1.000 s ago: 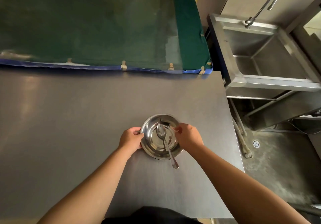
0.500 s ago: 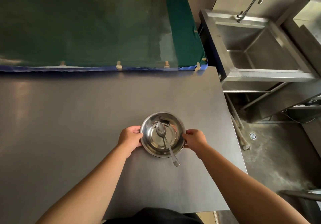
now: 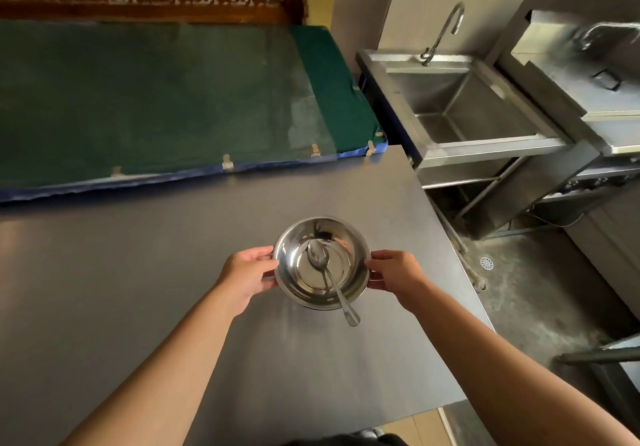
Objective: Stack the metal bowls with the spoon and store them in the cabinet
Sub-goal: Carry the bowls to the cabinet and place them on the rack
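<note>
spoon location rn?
Head view: the spoon lies in the metal bowls, handle over the near rim, between left hand and right hand.

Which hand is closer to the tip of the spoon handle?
Right. The right hand grips the bowls' right rim beside the spoon handle's tip; the left hand grips the far rim.

Both forearms were left bare, with no sleeves seen. The left hand [image 3: 247, 274] and right hand [image 3: 394, 272] were uncovered. Dark clothing [image 3: 346, 438] was glimpsed at the bottom edge.
</note>
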The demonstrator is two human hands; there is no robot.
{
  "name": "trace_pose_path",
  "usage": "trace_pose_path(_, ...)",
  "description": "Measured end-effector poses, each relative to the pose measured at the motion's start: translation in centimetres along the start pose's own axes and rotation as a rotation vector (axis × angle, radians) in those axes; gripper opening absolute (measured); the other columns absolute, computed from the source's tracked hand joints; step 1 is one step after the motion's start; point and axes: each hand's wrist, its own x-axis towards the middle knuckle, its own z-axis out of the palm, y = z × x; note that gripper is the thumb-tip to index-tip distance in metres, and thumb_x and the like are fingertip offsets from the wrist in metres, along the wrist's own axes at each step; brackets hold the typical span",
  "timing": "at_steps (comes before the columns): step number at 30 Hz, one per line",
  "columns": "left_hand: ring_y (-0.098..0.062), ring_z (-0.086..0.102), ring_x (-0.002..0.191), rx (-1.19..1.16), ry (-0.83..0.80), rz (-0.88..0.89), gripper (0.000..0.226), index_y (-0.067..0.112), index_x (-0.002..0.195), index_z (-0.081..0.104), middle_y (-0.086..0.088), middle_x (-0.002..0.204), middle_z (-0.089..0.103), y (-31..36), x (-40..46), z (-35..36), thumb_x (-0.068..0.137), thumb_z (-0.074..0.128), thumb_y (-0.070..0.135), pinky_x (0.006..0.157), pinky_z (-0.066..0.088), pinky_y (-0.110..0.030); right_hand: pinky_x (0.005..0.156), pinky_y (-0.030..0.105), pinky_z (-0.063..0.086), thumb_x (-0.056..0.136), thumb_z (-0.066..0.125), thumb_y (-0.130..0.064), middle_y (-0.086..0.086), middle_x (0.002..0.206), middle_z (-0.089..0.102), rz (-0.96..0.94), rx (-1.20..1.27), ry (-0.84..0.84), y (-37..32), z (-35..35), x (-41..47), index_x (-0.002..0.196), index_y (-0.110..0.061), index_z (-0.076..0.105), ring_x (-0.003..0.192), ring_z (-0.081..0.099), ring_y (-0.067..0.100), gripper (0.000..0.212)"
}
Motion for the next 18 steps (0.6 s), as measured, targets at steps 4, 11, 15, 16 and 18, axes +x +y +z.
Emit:
trace_pose_path(4, -0.03, 0.075, 0.094, -0.054, -0.13, 0.025, 0.037, 0.0, 0.125, 0.063, -0.02, 0.116, 0.072, 4.1, -1.4, 0.0, 0.089, 0.067, -0.007, 0.067, 0.064, -0.034, 0.066, 0.034, 0.062, 0.09, 0.069, 0.0, 0.022, 0.093, 0.076, -0.037, 0.17, 0.0, -2.5, -1.3, -3.4, 0.101, 0.001, 0.073, 0.079, 0.076, 0.034, 0.012)
trace_pose_path(11, -0.02, 0.077, 0.082, -0.08, -0.363, 0.116, 0.03, 0.001, 0.118, 0.068, -0.014, 0.099, 0.079, 11.5, -5.7, 3.1, 0.088, 0.067, -0.003, 0.064, 0.061, -0.027, 0.072, 0.038, 0.062, 0.088, 0.072, -0.003, 0.023, 0.098, 0.076, -0.164, 0.368, -0.004, -7.1, -6.5, -9.8, 0.105, 0.001, 0.074, 0.08, 0.074, 0.031, 0.017)
trace_pose_path(15, -0.016, 0.076, 0.081, -0.047, -0.475, 0.186, 0.026, 0.006, 0.115, 0.072, -0.009, 0.099, 0.08, 14.7, -9.6, 7.2, 0.09, 0.065, 0.001, 0.064, 0.06, -0.024, 0.072, 0.035, 0.061, 0.088, 0.072, -0.005, 0.023, 0.097, 0.076, -0.249, 0.466, 0.011, -8.2, -11.0, -13.4, 0.106, -0.001, 0.075, 0.082, 0.073, 0.03, 0.019)
trace_pose_path(16, -0.015, 0.076, 0.081, -0.038, -0.495, 0.2, 0.026, 0.006, 0.115, 0.072, -0.009, 0.098, 0.08, 15.2, -10.6, 8.5, 0.09, 0.066, 0.001, 0.064, 0.06, -0.023, 0.07, 0.033, 0.061, 0.088, 0.072, -0.005, 0.022, 0.096, 0.076, -0.269, 0.497, 0.014, -8.2, -12.5, -14.4, 0.106, 0.0, 0.075, 0.081, 0.073, 0.029, 0.019)
trace_pose_path(18, -0.016, 0.076, 0.082, -0.024, -0.528, 0.223, 0.027, 0.005, 0.115, 0.072, -0.01, 0.099, 0.079, 16.1, -12.5, 10.9, 0.089, 0.066, 0.002, 0.065, 0.06, -0.023, 0.069, 0.033, 0.062, 0.086, 0.072, -0.003, 0.021, 0.093, 0.075, -0.303, 0.567, 0.024, -8.2, -15.1, -15.9, 0.106, 0.002, 0.075, 0.077, 0.072, 0.026, 0.02)
